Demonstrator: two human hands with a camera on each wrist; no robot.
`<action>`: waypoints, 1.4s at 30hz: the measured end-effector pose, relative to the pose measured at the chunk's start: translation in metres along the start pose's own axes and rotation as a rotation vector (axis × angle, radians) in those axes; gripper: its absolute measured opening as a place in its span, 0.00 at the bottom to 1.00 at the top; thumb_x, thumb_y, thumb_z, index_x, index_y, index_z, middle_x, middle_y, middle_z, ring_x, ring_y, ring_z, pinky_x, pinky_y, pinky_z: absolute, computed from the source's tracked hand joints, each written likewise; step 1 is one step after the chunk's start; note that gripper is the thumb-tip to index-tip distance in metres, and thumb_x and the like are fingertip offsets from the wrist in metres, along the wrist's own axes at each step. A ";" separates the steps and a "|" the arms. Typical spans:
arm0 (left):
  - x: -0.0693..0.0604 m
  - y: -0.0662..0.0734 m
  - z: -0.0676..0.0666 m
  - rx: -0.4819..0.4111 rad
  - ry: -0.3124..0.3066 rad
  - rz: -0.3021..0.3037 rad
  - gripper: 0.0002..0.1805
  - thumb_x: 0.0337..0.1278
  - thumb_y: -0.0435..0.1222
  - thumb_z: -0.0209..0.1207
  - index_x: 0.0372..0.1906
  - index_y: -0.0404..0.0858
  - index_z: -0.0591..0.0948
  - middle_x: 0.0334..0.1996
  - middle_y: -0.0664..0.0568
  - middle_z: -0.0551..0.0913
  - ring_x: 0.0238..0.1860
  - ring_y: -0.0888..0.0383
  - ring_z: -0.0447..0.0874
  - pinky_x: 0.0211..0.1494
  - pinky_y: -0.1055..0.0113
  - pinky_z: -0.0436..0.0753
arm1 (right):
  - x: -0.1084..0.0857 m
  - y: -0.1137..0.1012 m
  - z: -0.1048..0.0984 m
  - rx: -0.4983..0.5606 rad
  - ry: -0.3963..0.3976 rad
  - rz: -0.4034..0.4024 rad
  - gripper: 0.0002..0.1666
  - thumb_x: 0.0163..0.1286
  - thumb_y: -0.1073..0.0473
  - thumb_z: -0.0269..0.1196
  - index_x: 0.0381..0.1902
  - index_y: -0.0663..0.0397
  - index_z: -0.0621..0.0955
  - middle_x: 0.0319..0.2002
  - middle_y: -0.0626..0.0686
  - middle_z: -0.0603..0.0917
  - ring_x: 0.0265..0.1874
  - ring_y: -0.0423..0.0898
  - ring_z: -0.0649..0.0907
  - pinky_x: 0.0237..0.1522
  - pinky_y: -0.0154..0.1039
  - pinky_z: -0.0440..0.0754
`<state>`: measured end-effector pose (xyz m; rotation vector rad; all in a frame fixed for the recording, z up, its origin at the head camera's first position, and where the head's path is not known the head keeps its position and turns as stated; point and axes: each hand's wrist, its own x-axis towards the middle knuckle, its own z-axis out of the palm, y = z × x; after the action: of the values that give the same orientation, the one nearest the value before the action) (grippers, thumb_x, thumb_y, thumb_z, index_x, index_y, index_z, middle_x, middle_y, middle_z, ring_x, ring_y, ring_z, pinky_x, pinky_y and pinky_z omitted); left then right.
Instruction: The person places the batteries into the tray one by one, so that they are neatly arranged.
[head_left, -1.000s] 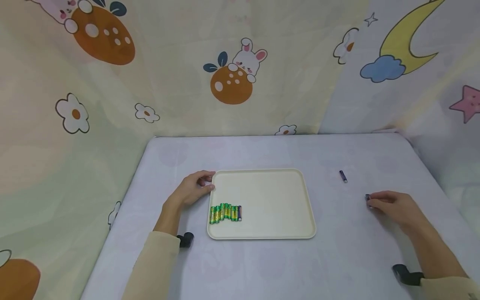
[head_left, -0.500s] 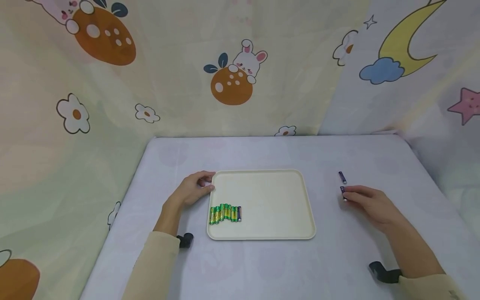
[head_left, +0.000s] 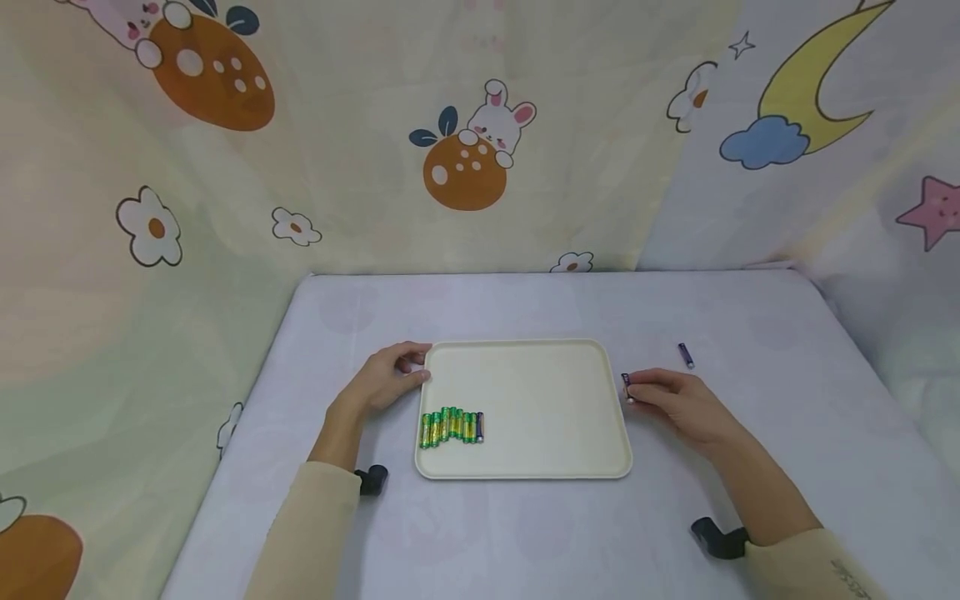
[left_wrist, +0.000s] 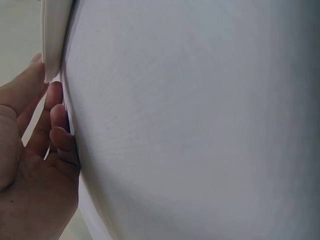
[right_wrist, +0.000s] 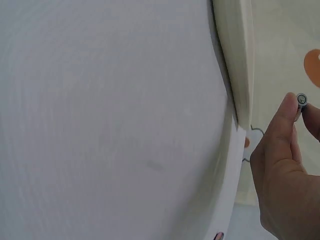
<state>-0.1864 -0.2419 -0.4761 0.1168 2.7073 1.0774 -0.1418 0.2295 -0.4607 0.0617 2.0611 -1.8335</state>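
Note:
A cream tray (head_left: 555, 408) lies on the table. Toward its near left corner several green batteries (head_left: 446, 427) stand side by side in a row, with a dark purple battery (head_left: 480, 427) at the row's right end. My left hand (head_left: 378, 379) holds the tray's far left corner, thumb and forefinger at the rim; in the left wrist view its other fingers curl loosely below. Just outside the tray's right rim, my right hand (head_left: 675, 404) pinches another purple battery (head_left: 627, 387) between thumb and fingertips. The right wrist view shows that battery's round end (right_wrist: 301, 99).
One more purple battery (head_left: 686, 356) lies on the white cloth beyond my right hand. The white-covered table (head_left: 525, 542) extends around the tray, with a patterned curtain (head_left: 345, 150) behind it and at the sides.
My right hand has carried the pinched battery leftward, from the table's right side to the tray's right rim. The left hand, the tray and the row of batteries look unchanged.

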 end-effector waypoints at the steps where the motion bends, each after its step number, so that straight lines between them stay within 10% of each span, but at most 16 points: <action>1: 0.000 0.000 0.000 0.000 -0.003 0.003 0.28 0.67 0.45 0.66 0.70 0.51 0.76 0.57 0.55 0.82 0.53 0.54 0.75 0.56 0.56 0.73 | 0.001 0.001 0.005 0.005 -0.008 -0.001 0.31 0.75 0.60 0.64 0.65 0.78 0.70 0.54 0.55 0.83 0.49 0.36 0.86 0.53 0.34 0.83; 25: 0.000 -0.005 0.000 0.007 -0.001 0.013 0.28 0.67 0.44 0.66 0.71 0.49 0.76 0.57 0.53 0.82 0.52 0.54 0.75 0.54 0.58 0.73 | 0.037 -0.006 0.116 -0.005 -0.221 0.011 0.18 0.69 0.66 0.68 0.54 0.72 0.81 0.48 0.63 0.88 0.42 0.44 0.88 0.49 0.40 0.86; 42: 0.003 -0.004 0.000 0.020 -0.002 0.029 0.28 0.68 0.43 0.66 0.71 0.49 0.76 0.57 0.54 0.82 0.52 0.54 0.76 0.55 0.58 0.72 | 0.032 -0.014 0.160 -0.255 -0.142 0.066 0.10 0.65 0.62 0.71 0.42 0.60 0.86 0.33 0.52 0.88 0.30 0.43 0.88 0.41 0.36 0.86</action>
<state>-0.1893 -0.2437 -0.4795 0.1611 2.7236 1.0579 -0.1355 0.0661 -0.4695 -0.0660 2.1453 -1.4793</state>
